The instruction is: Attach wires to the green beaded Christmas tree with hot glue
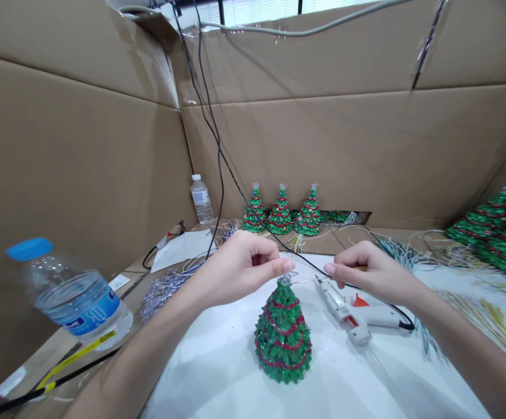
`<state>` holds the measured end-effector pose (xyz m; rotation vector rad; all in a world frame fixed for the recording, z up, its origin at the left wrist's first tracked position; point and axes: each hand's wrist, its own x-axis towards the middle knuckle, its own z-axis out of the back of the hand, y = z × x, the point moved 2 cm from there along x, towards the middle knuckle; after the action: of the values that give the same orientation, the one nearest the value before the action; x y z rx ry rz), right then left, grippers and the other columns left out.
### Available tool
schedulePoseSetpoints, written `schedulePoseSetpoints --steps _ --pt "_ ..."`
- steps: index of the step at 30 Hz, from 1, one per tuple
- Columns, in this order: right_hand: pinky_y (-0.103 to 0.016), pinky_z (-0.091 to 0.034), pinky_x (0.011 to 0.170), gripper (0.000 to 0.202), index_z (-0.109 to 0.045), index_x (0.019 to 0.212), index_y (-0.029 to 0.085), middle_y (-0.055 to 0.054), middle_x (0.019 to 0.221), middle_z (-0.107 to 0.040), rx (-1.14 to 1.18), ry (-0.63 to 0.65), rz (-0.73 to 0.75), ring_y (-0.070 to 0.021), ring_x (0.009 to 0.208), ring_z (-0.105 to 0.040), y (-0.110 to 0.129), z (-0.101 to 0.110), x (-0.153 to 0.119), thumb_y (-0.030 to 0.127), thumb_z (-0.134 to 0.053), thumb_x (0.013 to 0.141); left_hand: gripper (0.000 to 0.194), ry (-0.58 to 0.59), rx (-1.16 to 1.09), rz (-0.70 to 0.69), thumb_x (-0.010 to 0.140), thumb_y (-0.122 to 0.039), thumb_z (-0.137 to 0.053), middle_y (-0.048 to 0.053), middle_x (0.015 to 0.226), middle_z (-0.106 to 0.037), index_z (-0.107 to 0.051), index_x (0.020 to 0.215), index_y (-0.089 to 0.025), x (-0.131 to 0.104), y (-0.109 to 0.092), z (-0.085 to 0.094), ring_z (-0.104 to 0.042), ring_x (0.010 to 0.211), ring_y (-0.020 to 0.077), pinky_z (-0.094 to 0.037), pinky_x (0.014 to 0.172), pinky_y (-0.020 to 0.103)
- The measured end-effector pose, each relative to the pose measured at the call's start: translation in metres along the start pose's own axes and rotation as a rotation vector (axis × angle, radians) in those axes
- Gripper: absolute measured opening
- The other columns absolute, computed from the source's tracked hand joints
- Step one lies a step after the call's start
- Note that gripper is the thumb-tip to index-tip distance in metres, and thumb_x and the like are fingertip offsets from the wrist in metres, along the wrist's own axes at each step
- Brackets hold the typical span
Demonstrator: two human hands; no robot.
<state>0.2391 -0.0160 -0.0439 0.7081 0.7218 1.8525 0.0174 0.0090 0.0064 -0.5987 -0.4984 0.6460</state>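
Note:
A small green tree with red garlands (284,337) stands upright on the white surface in front of me. My left hand (261,265) is at its tip, thumb and fingers pinched at a small clear, silvery piece (286,277) there. My right hand (357,267) is closed to the right of the tip, pinching a thin metal rod (307,281) that points left toward the tip. Whether the rod touches the tip I cannot tell. Under and beside my right hand lies a white glue gun (349,323) with a clear glue stick.
Three decorated trees (281,212) stand at the back, near a small bottle (201,201). A large water bottle (75,297) is at left. More trees (492,227) and loose wires (488,320) are at right. Black cables (219,142) hang down across the middle.

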Motion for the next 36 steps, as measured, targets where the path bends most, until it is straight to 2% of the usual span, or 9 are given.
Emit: schedulePoseSetpoints --steps 4,6,9,12,16,20,27,31,36 --pt "-0.024 -0.016 0.044 0.050 -0.049 0.052 0.017 0.008 0.046 -0.025 -0.040 0.089 -0.071 -0.0070 0.044 -0.022 -0.005 -0.009 0.006 0.054 -0.047 0.086 0.042 -0.008 0.006 0.000 0.086 -0.041 -0.054 -0.006 0.052 -0.033 -0.044 0.054 -0.015 0.001 0.001 -0.001 -0.030 0.052 0.0071 -0.024 0.046 0.020" --pt "-0.024 -0.017 0.044 0.052 -0.047 0.051 0.018 0.007 0.046 -0.025 -0.067 0.089 -0.093 -0.0071 0.044 -0.022 -0.004 -0.011 0.005 0.056 -0.046 0.086 0.042 -0.006 0.015 0.011 0.087 -0.041 -0.053 -0.006 0.052 -0.034 -0.044 0.055 -0.015 0.001 0.002 -0.001 -0.031 0.052 0.0072 -0.024 0.046 0.021" --pt "-0.024 -0.016 0.043 0.054 -0.042 0.051 0.019 0.007 0.049 -0.024 -0.149 -0.020 -0.082 -0.0073 0.046 -0.021 0.005 -0.005 -0.002 0.060 -0.044 0.086 0.042 -0.004 0.026 0.021 0.087 -0.042 -0.053 -0.006 0.053 -0.034 -0.043 0.055 -0.016 0.001 0.003 -0.001 -0.030 0.052 0.0073 -0.024 0.047 0.021" --pt "-0.024 -0.017 0.043 0.053 -0.043 0.051 0.019 0.006 0.048 -0.026 -0.347 -0.182 -0.010 -0.0076 0.046 -0.021 0.020 0.004 -0.016 0.059 -0.047 0.085 0.043 -0.006 0.030 0.018 0.087 -0.041 -0.053 -0.007 0.053 -0.032 -0.042 0.055 -0.016 0.000 0.002 -0.001 -0.030 0.052 0.0071 -0.024 0.047 0.020" --pt "-0.023 -0.022 0.042 0.047 -0.051 0.052 0.019 0.004 0.044 -0.037 -0.568 -0.342 0.150 -0.0080 0.041 -0.031 0.040 0.006 -0.031 0.050 -0.049 0.087 0.042 -0.010 0.024 0.018 0.087 -0.040 -0.054 -0.007 0.053 -0.031 -0.042 0.054 -0.016 0.000 0.002 -0.001 -0.029 0.052 0.0070 -0.024 0.047 0.021" --pt "-0.024 -0.023 0.042 0.046 -0.051 0.052 0.020 0.003 0.043 -0.044 -0.718 -0.481 0.264 -0.0081 0.037 -0.037 0.051 0.002 -0.039 0.048 -0.050 0.088 0.042 -0.010 0.021 0.015 0.087 -0.039 -0.053 -0.007 0.052 -0.031 -0.041 0.054 -0.016 0.001 0.001 -0.001 -0.029 0.052 0.0069 -0.024 0.047 0.021" --pt "-0.028 -0.020 0.044 0.044 -0.045 0.051 0.021 0.004 0.043 -0.042 -0.862 -0.609 0.373 -0.0093 0.036 -0.036 0.064 -0.006 -0.047 0.040 -0.048 0.090 0.042 -0.011 0.023 0.019 0.087 -0.040 -0.053 -0.007 0.052 -0.032 -0.043 0.055 -0.016 0.000 0.001 -0.002 -0.030 0.052 0.0071 -0.024 0.046 0.021" --pt "-0.031 -0.020 0.047 0.042 -0.046 0.051 0.022 0.002 0.043 -0.045 -1.009 -0.696 0.448 -0.0133 0.037 -0.041 0.074 -0.016 -0.052 0.033 -0.047 0.091 0.043 -0.019 0.031 0.029 0.087 -0.041 -0.054 -0.007 0.052 -0.033 -0.042 0.055 -0.016 -0.001 0.001 -0.002 -0.030 0.052 0.0070 -0.025 0.046 0.021" --pt "-0.033 -0.017 0.049 0.042 -0.043 0.049 0.023 0.002 0.041 -0.042 -1.119 -0.774 0.456 -0.0142 0.037 -0.042 0.081 -0.030 -0.059 0.025 -0.047 0.091 0.043 -0.025 0.016 0.032 0.087 -0.042 -0.053 -0.006 0.052 -0.034 -0.042 0.055 -0.016 -0.001 0.002 -0.003 -0.031 0.052 0.0069 -0.025 0.047 0.020"
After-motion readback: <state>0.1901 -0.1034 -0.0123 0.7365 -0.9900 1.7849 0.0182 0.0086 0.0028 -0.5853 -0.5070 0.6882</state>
